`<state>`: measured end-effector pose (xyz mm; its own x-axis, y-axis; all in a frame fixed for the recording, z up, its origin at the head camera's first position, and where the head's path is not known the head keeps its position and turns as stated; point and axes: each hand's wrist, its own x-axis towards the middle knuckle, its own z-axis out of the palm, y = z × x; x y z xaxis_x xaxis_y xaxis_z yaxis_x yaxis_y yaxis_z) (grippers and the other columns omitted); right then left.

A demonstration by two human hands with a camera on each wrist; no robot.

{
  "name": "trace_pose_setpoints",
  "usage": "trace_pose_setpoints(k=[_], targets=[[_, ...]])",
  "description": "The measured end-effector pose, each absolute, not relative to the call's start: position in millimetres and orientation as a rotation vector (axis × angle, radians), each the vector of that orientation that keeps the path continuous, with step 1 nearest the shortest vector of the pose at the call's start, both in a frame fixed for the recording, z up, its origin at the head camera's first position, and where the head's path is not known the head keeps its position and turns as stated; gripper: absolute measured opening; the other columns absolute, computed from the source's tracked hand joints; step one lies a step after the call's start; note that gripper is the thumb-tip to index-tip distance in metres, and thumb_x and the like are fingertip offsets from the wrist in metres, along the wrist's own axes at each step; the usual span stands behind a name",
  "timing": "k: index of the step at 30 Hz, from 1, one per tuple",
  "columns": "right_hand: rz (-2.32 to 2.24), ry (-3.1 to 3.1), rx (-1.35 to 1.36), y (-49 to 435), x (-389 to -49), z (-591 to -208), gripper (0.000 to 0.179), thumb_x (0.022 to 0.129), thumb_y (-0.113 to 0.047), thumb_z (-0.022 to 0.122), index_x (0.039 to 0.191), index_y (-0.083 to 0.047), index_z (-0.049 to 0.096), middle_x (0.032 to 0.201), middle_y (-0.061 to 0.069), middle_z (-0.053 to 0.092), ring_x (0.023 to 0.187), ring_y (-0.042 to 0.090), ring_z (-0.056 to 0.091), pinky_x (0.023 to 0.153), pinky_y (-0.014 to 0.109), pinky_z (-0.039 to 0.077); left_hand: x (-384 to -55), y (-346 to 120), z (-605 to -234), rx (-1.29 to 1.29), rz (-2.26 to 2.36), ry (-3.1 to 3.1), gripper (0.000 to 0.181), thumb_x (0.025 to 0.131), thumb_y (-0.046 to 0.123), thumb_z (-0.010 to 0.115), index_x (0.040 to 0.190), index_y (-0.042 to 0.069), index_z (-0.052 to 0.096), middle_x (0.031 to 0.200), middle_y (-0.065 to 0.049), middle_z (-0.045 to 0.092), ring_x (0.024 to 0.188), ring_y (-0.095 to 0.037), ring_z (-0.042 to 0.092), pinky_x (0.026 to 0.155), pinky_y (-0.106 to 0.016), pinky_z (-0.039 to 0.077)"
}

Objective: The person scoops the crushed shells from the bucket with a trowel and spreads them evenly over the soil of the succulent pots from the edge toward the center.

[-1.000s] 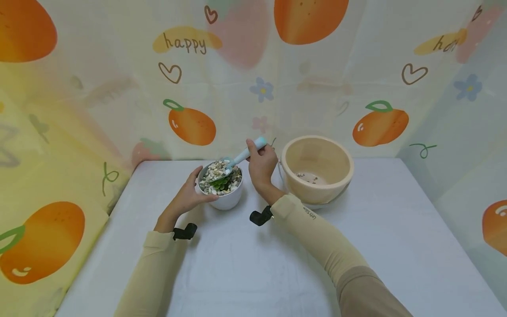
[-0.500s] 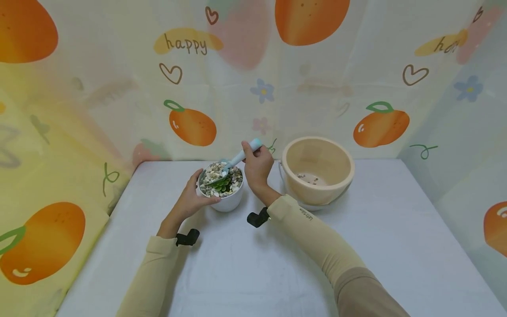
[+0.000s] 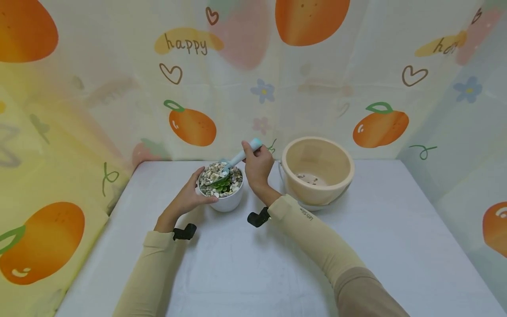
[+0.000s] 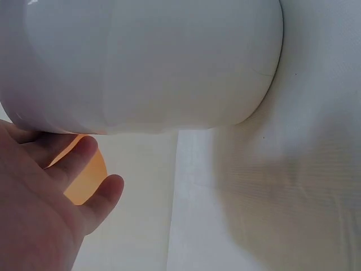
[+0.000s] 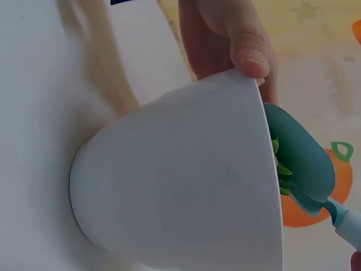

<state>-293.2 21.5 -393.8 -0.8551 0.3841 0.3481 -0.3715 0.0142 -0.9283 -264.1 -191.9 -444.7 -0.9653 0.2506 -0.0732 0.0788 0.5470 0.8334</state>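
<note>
A white flower pot (image 3: 226, 204) stands on the table, filled with pale pebbles (image 3: 214, 171) around a small green succulent (image 3: 222, 185). My left hand (image 3: 189, 194) holds the pot at its left side, thumb at the near rim and fingers around the far side. My right hand (image 3: 258, 166) grips the handle of a light blue trowel (image 3: 240, 158) above the pot. The teal scoop (image 5: 304, 155) is tilted down over the rim, close beside the green leaves in the right wrist view. In the left wrist view, several fingers (image 4: 101, 200) show beneath the pot's wall.
To the right of the pot stands a beige bucket (image 3: 318, 193) with a few bits of pebble on its floor. A white cloth covers the table (image 3: 245, 268). Behind it hangs a fruit-patterned curtain (image 3: 237, 110). Black wrist cameras (image 3: 258, 217) sit on both forearms.
Over the last second my right hand and the trowel have shifted slightly left, then held nearly still. My left hand keeps its hold on the pot, and the bucket stays put.
</note>
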Motion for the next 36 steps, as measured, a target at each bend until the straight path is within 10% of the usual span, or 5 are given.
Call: trace_pose_setpoints(k=[4,12,24,36], targets=[[1.893,-1.789,-0.007,25,-293,-394,0.03,0.091,-0.025,0.07,0.083,0.003,0.063,0.057,0.01,0.054,0.048,0.01,0.056,0.06,0.031,0.059,-265,-193,-447,0.294,1.373,2.613,0.116,0.073,0.033,0.084,0.157,0.01,0.008,0.162,-0.02,0.015,0.148,-0.042,0.017,0.116,-0.064,0.019],[1.875,-1.805,-0.003,28,-291,-394,0.031,0.091,-0.027,0.069,0.084,0.003,0.063,0.065,0.022,0.062,0.06,0.035,0.066,0.061,0.032,0.06,-259,-182,-453,0.256,1.499,2.592,0.116,0.072,0.028,0.086,0.156,0.008,0.008,0.161,-0.02,0.018,0.147,-0.039,0.021,0.116,-0.061,0.022],[1.867,-1.829,0.02,23,-284,-385,0.03,0.093,-0.022,0.067,0.087,0.007,0.063,0.069,0.031,0.061,0.064,0.041,0.065,0.065,0.045,0.059,-261,-183,-448,0.288,1.424,2.582,0.12,0.073,0.032,0.085,0.157,0.01,0.002,0.162,-0.019,0.011,0.149,-0.04,0.016,0.117,-0.062,0.018],[1.856,-1.824,0.11,20,-287,-390,0.03,0.091,-0.028,0.07,0.087,0.002,0.064,0.072,0.022,0.067,0.067,0.031,0.07,0.063,0.03,0.06,-252,-172,-448,0.18,1.388,2.688,0.122,0.071,0.041,0.086,0.156,0.006,0.007,0.159,-0.022,0.019,0.146,-0.04,0.022,0.115,-0.062,0.023]])
